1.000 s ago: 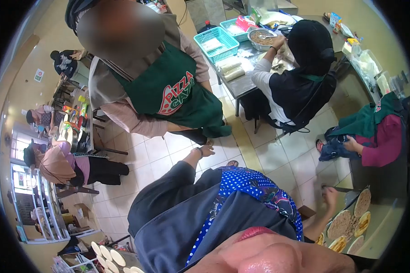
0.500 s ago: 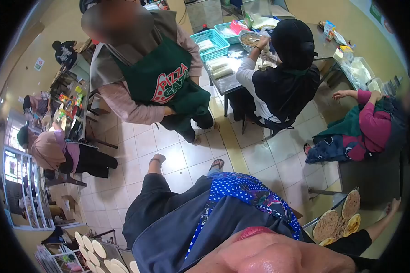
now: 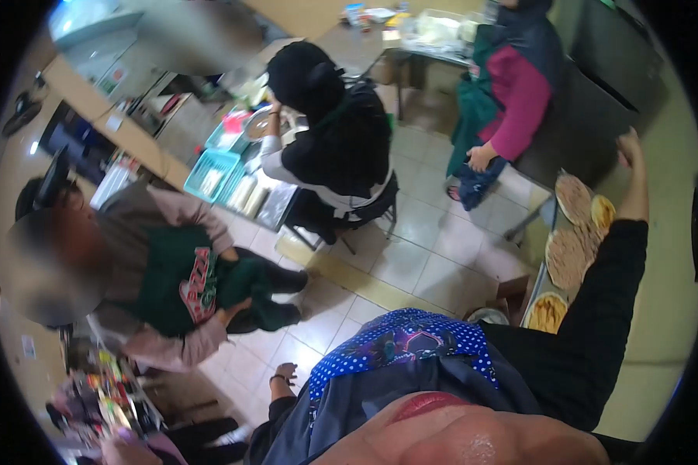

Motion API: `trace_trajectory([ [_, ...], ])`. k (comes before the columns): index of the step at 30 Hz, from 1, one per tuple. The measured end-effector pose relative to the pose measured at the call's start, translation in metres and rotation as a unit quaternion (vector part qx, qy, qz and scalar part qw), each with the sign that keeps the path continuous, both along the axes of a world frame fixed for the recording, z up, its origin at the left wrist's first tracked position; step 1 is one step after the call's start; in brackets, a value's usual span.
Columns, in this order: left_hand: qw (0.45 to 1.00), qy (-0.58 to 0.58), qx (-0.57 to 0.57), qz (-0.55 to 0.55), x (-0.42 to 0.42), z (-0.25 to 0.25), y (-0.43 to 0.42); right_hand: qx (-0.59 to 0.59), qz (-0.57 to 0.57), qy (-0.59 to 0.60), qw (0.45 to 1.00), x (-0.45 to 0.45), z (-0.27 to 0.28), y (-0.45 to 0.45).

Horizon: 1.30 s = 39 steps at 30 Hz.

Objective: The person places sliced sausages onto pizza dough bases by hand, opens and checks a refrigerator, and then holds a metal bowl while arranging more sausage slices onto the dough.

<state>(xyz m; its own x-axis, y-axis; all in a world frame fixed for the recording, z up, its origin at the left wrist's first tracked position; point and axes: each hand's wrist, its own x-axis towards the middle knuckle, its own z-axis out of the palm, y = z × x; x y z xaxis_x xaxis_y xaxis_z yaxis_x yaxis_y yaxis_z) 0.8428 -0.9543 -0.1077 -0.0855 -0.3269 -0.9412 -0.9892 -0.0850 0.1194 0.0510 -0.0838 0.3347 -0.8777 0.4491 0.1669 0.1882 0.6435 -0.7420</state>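
Observation:
My left hand point(image 3: 285, 374), with a dark band at the wrist, hangs low over the tiled floor. Its fingers are apart and it holds nothing. On the far right my right hand point(image 3: 630, 147) is raised at the end of an outstretched arm. Its fingers reach beside the edge of a dark grey cabinet-like unit point(image 3: 578, 116); whether they touch it is unclear. Below that arm lie round flat breads with a brown topping point(image 3: 572, 252) and yellowish rounds point(image 3: 548, 312), on a surface along the wall.
Ahead, a seated person in black point(image 3: 333, 132) works at a metal table with turquoise baskets point(image 3: 212, 177) and a bowl point(image 3: 260, 124). A person in a green apron point(image 3: 182, 271) stands left. Another in magenta point(image 3: 516, 101) is near the grey unit. A stool-like object point(image 3: 512, 294) stands by the breads.
My view has swung right, so the aproned person and metal table have shifted left. My right arm now shows more fully, with its hand higher in view. The left hand appears lower.

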Motion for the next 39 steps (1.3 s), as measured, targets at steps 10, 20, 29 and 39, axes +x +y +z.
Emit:
trace_trajectory([
  [10,0.985,0.022,0.006,-0.173,-0.058,-0.018,-0.053,-0.005,-0.012,-0.074,0.997,0.126,0.090,-0.106],
  [20,0.953,0.077,0.027,-0.291,-0.041,-0.066,-0.059,-0.010,0.230,-0.124,0.965,0.253,-0.005,-0.269],
  [29,0.877,0.118,0.005,-0.465,-0.033,-0.085,-0.075,0.052,0.468,-0.418,0.777,0.459,-0.360,-0.406],
  [39,0.780,0.141,-0.060,-0.606,-0.056,-0.084,-0.095,0.099,0.465,-0.400,0.783,0.551,-0.407,-0.432],
])
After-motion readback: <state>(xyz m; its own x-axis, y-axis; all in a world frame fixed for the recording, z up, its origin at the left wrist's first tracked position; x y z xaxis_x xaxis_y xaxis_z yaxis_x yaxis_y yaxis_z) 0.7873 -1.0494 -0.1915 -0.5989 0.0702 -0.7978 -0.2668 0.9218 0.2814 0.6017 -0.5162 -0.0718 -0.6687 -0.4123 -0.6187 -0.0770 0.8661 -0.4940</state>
